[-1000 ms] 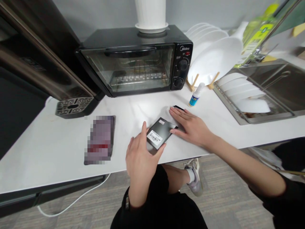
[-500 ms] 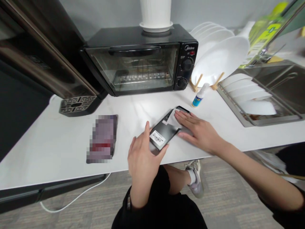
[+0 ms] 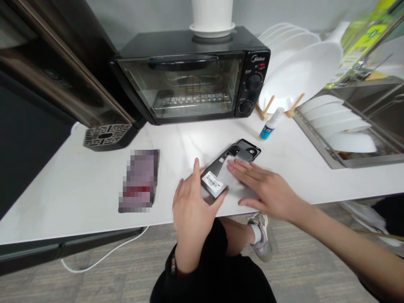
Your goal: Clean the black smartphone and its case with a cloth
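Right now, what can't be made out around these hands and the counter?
In the head view:
Phone: part of its back, covered by the white wipe and right hand.
Barcode label: lettering too small.
Flat object at picture left: surface masked by pixelation.
White pot: top cut off by the upper edge.
Left hand: palm, hidden behind its own back.

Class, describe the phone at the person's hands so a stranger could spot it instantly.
Find the black toaster oven on the white counter. In front of it, the left hand holds the near end of a dark phone. Unlike the pixelated item farther left, it shows a white barcode label.
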The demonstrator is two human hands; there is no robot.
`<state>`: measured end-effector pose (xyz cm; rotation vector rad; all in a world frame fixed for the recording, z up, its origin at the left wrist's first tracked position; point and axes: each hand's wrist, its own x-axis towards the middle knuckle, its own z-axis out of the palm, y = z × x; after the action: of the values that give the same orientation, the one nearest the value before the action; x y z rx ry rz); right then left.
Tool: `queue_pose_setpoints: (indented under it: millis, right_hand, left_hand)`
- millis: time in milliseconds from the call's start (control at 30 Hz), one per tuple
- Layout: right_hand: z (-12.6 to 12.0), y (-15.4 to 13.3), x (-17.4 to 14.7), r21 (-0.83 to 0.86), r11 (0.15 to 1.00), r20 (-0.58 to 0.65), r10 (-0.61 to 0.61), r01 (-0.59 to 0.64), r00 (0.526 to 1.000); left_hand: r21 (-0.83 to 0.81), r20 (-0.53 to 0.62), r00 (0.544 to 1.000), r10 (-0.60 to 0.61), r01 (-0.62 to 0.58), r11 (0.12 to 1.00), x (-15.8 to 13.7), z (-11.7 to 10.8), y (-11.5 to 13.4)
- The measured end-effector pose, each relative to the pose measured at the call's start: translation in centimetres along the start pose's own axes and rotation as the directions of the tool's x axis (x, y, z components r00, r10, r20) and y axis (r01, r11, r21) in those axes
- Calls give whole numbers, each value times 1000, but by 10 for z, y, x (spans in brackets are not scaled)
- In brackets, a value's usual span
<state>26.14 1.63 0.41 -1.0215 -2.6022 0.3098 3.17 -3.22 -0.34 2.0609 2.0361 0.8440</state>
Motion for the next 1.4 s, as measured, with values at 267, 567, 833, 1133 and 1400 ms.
queue_pose_setpoints:
  millis: [267,567,833,1133,1400]
  right_hand:
    - [18,-17,41,22,997,-28,-69,69,997]
    - [1,-3,-9,-4,1000,-14,9,-9,1000]
    - [20,-16,37,-90,990,-102,99,-109,990]
    - [7,-27,-6,-80,996,10,-50,51,999]
    - [11,0,31,-108,986,-80,117,-125,990]
  left_hand:
    - [6,-16,1000,27,-27,1000,0,2,-5]
    - [-24,6,1000,-3,3,1000,-1,0,0]
    - [-23,4,1000,29,-29,999,0,1,-3]
    - [-44,37,999,9,-8,999,-1,0,2]
    - [-62,17,999,44,-43,997,0,1,-3]
